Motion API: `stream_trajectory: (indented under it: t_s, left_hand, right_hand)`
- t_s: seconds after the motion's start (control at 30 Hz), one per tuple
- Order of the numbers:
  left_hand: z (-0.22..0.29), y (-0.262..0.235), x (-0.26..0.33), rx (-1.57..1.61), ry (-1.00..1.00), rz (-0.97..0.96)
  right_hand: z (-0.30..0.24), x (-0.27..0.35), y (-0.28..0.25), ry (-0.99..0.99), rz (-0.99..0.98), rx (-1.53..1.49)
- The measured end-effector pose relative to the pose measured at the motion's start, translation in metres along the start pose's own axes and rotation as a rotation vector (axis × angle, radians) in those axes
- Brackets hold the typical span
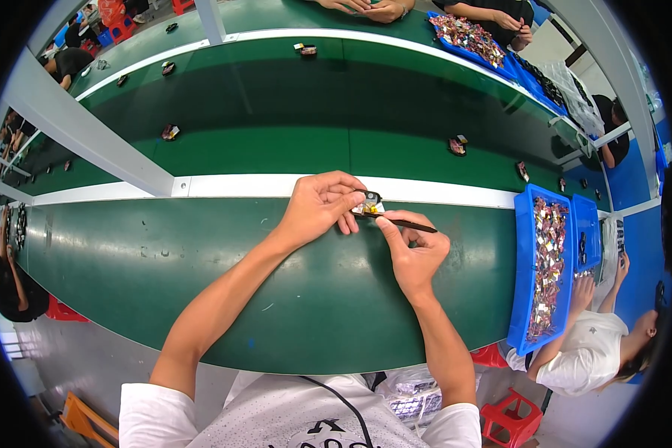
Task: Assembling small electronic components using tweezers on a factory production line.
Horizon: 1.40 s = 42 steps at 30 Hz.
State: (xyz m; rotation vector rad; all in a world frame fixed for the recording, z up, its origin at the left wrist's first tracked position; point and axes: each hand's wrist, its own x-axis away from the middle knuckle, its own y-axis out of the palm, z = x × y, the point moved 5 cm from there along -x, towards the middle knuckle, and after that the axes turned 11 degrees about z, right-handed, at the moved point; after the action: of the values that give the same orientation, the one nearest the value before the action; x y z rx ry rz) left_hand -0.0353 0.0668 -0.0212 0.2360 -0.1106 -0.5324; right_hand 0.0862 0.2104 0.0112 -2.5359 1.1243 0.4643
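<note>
Wht shirt (269, 418) below blk case (371, 200) pinched betw L hand's (313, 209) fingers, R hand (413, 257) gripping stick (412, 224).

- The person had two hands: the left hand (317, 205) and the right hand (418, 254).
- They held one case (367, 203) and one strip (416, 225).
- Blue trays (525, 257) numbered at least four; two were heaped with parts (549, 261), too many to count.
- One belt (276, 149) lay between two rails (276, 184).
- At least seven units (458, 146) dotted the belt; the tiniest could not be counted.
- Red stools (509, 420) numbered at least four.
- Co-workers (590, 351) numbered at least five.
</note>
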Motion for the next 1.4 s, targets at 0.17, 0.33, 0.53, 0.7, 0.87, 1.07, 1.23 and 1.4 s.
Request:
stream_trajectory:
  t_s: [0.17,0.33,0.53,0.7,0.87,1.07,1.23,1.4]
  left_hand:
    - [-0.002,-0.001,0.0,-0.022,-0.002,0.002]
    - [-0.002,-0.002,-0.001,-0.019,0.0,0.018]
    - [-0.002,-0.001,-0.001,0.005,-0.006,0.035]
    - [-0.002,0.0,-0.001,-0.006,-0.013,0.021]
    - [-0.002,0.0,-0.001,-0.037,-0.026,0.008]
    - [-0.001,0.004,-0.002,-0.059,-0.096,-0.011]
    - [-0.004,0.003,-0.003,-0.088,-0.013,-0.024]
    - [-0.003,0.007,0.0,-0.146,-0.046,0.06]
  right_hand:
    - [0.001,-0.002,0.0,-0.032,-0.031,0.011]
    - [0.009,-0.003,-0.002,0.021,-0.054,-0.026]
    - [-0.003,-0.002,0.002,-0.13,-0.08,0.018]
    - [-0.007,-0.001,0.004,-0.221,-0.089,0.042]
    - [-0.008,-0.002,0.003,-0.258,-0.097,0.055]
    - [-0.019,-0.003,0.005,-0.405,-0.098,0.084]
    - [-0.02,0.002,0.008,-0.487,-0.086,0.099]
    - [-0.015,0.007,0.011,-0.653,-0.086,0.137]
